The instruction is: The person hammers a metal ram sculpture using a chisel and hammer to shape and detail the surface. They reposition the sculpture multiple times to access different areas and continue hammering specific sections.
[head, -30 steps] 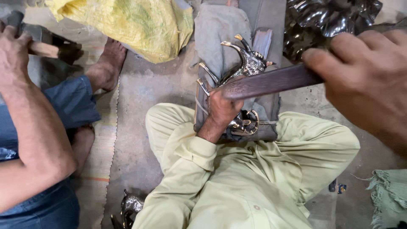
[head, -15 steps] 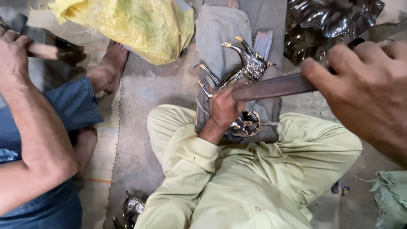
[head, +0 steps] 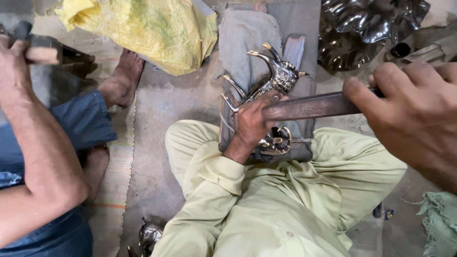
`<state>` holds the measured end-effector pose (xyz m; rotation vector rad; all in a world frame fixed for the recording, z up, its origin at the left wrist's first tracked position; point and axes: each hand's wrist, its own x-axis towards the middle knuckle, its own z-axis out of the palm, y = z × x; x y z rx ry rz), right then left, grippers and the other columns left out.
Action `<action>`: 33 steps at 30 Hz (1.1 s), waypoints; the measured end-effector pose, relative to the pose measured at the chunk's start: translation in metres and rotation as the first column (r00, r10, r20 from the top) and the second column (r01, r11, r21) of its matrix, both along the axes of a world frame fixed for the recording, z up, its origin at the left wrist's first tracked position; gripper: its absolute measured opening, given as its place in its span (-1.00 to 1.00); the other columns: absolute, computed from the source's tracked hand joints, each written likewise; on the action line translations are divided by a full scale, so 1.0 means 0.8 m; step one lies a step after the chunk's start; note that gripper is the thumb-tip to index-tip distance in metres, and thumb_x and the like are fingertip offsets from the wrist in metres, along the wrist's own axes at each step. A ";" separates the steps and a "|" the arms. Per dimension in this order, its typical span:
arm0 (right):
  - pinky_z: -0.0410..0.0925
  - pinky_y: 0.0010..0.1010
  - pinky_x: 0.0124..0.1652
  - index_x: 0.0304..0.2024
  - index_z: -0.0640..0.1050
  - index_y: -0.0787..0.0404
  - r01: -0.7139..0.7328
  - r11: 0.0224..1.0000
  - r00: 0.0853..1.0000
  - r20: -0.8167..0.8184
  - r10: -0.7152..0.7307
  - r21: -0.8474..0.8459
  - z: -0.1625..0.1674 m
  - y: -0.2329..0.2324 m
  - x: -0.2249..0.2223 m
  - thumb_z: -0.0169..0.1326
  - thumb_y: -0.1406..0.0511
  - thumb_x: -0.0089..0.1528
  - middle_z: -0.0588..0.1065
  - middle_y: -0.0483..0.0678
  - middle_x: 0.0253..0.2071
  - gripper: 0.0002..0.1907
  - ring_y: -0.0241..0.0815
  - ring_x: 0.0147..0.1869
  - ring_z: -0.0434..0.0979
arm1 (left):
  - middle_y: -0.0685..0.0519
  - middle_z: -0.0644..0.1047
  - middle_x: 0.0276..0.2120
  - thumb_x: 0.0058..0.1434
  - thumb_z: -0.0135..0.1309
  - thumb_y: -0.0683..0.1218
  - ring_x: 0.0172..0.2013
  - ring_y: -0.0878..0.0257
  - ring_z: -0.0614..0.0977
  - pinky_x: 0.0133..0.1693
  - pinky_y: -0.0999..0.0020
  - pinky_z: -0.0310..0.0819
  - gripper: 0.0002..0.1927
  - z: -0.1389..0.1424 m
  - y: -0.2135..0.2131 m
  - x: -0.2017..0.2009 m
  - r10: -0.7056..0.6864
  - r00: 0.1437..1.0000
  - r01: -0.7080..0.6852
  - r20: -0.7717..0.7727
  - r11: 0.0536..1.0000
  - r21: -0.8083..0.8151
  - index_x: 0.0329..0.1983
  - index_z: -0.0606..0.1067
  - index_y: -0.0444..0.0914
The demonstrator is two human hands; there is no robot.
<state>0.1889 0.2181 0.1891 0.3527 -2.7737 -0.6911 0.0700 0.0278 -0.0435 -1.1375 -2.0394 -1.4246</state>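
My left hand [head: 251, 124], in a pale green sleeve, presses a shiny metal animal figurine [head: 278, 78] with horns and thin legs down on a grey padded block [head: 247, 35] in front of my crossed legs. My right hand [head: 415, 116], close to the camera at the right, is shut on a long dark flat tool [head: 309, 106]. The tool's far end lies over my left hand's knuckles and the figurine.
A co-worker in blue jeans sits at the left; the raised hand [head: 18, 50] grips a wooden handle [head: 43, 54] and a bare foot [head: 121, 81] rests on the floor. A yellow sack [head: 143, 28] and dark embossed metalwork [head: 371, 26] lie beyond. Another metal piece [head: 148, 234] lies below.
My right hand and the dark tool have come down slightly toward the figurine. My left hand stays on the figurine. The co-worker's arm has barely moved.
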 end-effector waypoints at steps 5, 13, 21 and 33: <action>0.41 -0.25 -0.16 -0.01 0.61 0.02 0.050 0.998 0.997 0.055 -0.048 -0.029 0.005 -0.009 0.010 0.25 0.26 0.11 0.47 -0.13 -0.33 -0.64 -0.13 -0.25 0.58 | -0.07 0.66 -0.08 0.20 0.25 -0.27 -0.16 0.08 0.75 -0.12 0.29 0.68 -0.77 -0.005 0.001 -0.001 0.016 1.000 -0.016 0.000 1.000 -0.026 -0.10 0.50 -0.32; 0.43 -0.37 -0.27 0.01 0.63 0.05 0.449 0.862 0.884 0.253 -0.392 -0.234 -0.051 0.022 0.031 0.28 0.25 0.15 0.52 -0.13 -0.42 -0.65 -0.23 -0.40 0.57 | -0.07 0.67 -0.13 0.39 0.12 -0.30 -0.10 0.31 0.74 -0.08 0.45 0.68 -0.83 0.008 -0.008 -0.005 -0.171 0.904 -0.047 0.392 0.871 0.488 0.02 0.47 -0.35; 0.26 -0.31 -0.48 0.06 0.54 0.18 0.680 -0.214 0.610 0.704 -0.364 -0.701 -0.264 0.062 0.111 0.26 0.24 0.18 0.50 -0.08 -0.47 -0.59 -0.16 -0.54 0.34 | -0.05 0.67 -0.24 0.34 0.19 -0.31 -0.22 0.33 0.72 -0.15 0.47 0.64 -0.77 0.018 -0.043 -0.017 -0.272 0.704 -0.143 0.656 0.850 0.507 0.02 0.46 -0.39; 0.35 -0.44 -0.38 0.06 0.50 0.27 0.595 -0.531 0.617 0.766 -0.179 -0.603 -0.339 0.022 0.156 0.29 0.28 0.12 0.50 -0.14 -0.42 -0.53 -0.33 -0.40 0.44 | 0.02 0.69 -0.23 0.32 0.24 -0.27 -0.28 0.39 0.72 -0.23 0.48 0.59 -0.86 0.032 -0.002 -0.010 -0.160 0.859 0.049 0.486 0.971 0.232 -0.09 0.53 -0.33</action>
